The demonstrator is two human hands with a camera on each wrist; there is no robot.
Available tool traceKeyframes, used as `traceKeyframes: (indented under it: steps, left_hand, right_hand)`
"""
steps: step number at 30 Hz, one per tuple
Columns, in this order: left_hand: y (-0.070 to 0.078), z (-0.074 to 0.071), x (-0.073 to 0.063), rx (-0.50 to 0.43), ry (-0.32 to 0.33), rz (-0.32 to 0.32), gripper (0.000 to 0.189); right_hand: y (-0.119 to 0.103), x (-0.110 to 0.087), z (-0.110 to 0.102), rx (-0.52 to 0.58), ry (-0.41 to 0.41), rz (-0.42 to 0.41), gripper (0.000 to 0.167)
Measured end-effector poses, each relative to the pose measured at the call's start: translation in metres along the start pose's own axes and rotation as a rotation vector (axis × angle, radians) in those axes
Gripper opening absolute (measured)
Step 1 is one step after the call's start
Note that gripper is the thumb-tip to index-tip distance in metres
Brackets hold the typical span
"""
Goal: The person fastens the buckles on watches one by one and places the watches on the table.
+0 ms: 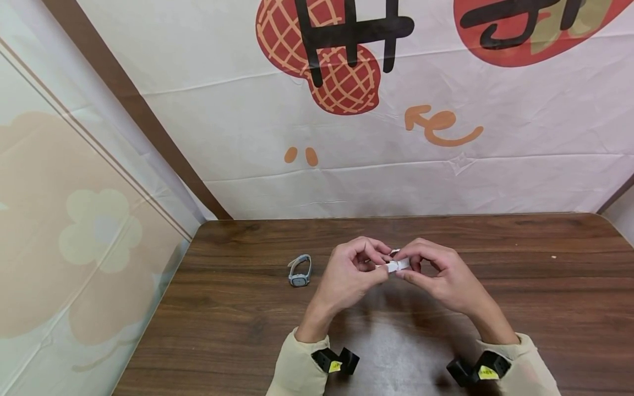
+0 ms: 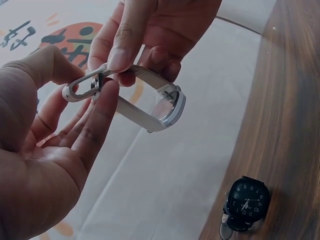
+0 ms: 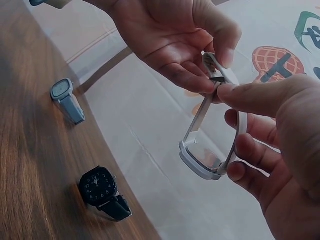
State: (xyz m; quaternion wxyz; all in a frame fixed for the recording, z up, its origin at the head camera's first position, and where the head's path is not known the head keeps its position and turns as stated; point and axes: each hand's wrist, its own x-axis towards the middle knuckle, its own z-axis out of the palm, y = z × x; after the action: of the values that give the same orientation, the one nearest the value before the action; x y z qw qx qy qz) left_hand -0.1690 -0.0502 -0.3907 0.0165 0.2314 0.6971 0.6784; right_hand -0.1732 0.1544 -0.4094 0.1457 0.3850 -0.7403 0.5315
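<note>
A white wristwatch (image 1: 394,266) is held up over the table between both hands. Its strap forms a loop, with the case (image 2: 174,111) hanging at the end away from the fingers in the left wrist view. My left hand (image 1: 349,272) pinches the strap near the metal buckle (image 2: 98,84), thumb on one side and fingers on the other. The right hand (image 1: 441,272) grips the strap close by; its thumb presses by the buckle in the right wrist view, and its other fingers curl along the band (image 3: 242,125).
A grey-blue watch (image 1: 299,280) stands on the brown wooden table (image 1: 223,308), left of my left hand. A black watch with a numbered dial (image 3: 97,186) lies on the table below the hands in the wrist views. A printed white cloth (image 1: 223,132) hangs behind the table.
</note>
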Motion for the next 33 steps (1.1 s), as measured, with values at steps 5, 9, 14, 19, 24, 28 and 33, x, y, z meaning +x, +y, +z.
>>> traceKeyframes:
  steps: [5, 9, 14, 19, 24, 28, 33]
  left_hand:
    - [-0.0009, 0.0003, -0.0001, 0.017, 0.004, 0.008, 0.008]
    - [-0.0016, 0.0, -0.0004, 0.037, 0.002, 0.03, 0.006]
    - [-0.0017, -0.0001, -0.0003, 0.059, 0.0, 0.034, 0.005]
    - [-0.0022, 0.001, 0.0002, 0.054, -0.006, 0.031, 0.006]
    - [-0.0022, -0.0002, 0.0006, 0.03, -0.066, 0.017, 0.012]
    - [-0.0022, -0.0026, 0.0007, 0.054, -0.11, 0.024, 0.018]
    - [-0.0036, -0.0041, 0.0011, 0.076, -0.119, 0.042, 0.02]
  right_hand:
    - [-0.0002, -0.0002, 0.0004, -0.015, 0.007, -0.007, 0.041]
    - [-0.0013, -0.0001, 0.0004, -0.029, 0.011, -0.001, 0.041]
    - [-0.0016, 0.0, -0.0004, -0.036, 0.006, 0.021, 0.038]
    - [-0.0007, -0.0005, -0.0009, -0.05, 0.006, 0.018, 0.038]
    - [0.0006, -0.0012, -0.0016, -0.063, 0.02, 0.031, 0.037]
    - [0.0006, -0.0015, -0.0024, -0.054, 0.035, 0.033, 0.038]
    - [-0.0008, -0.0005, -0.0022, -0.053, 0.042, 0.011, 0.039]
